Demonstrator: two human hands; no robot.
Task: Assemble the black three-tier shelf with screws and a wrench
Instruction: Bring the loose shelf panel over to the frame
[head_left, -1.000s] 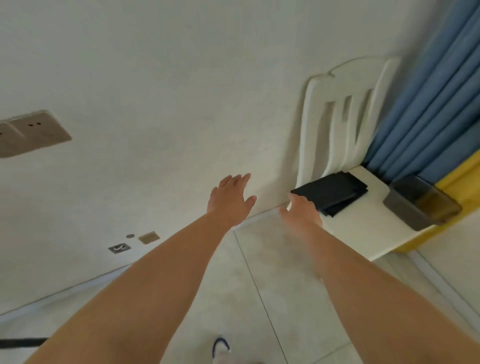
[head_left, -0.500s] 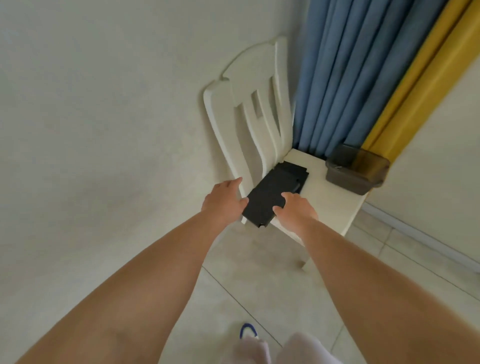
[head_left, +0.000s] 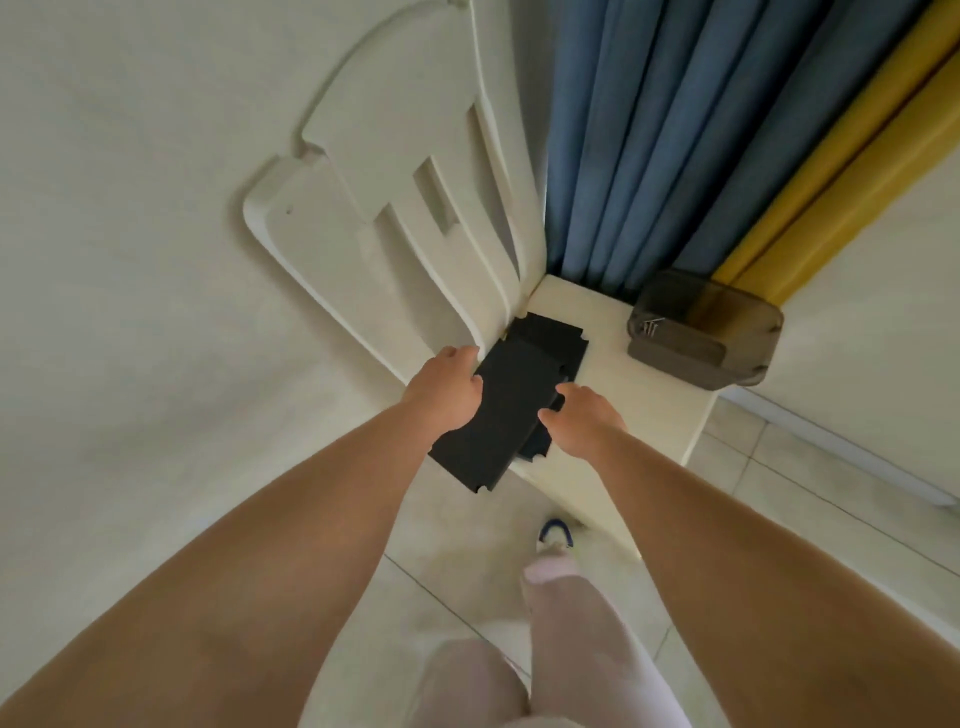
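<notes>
A stack of flat black shelf panels (head_left: 550, 338) lies on the seat of a white plastic chair (head_left: 649, 415), close to the backrest. The top black panel (head_left: 498, 421) is slid forward and overhangs the seat's front edge. My left hand (head_left: 441, 389) grips this panel's left edge, thumb on top. My right hand (head_left: 584, 418) holds its right edge, fingers curled against it. No wrench is in view. A smoky brown translucent box (head_left: 701, 343) stands at the back right of the seat, with a few thin metal pieces showing inside.
The chair's backrest (head_left: 389, 208) leans against a pale wall on the left. Blue curtains (head_left: 649, 130) and a yellow curtain (head_left: 831, 156) hang behind the seat. Tiled floor lies below, where my legs and a blue-edged slipper (head_left: 556, 535) stand near the chair's front.
I have come closer to the chair. Both hands went from open in the air to closing on the edges of the top black panel.
</notes>
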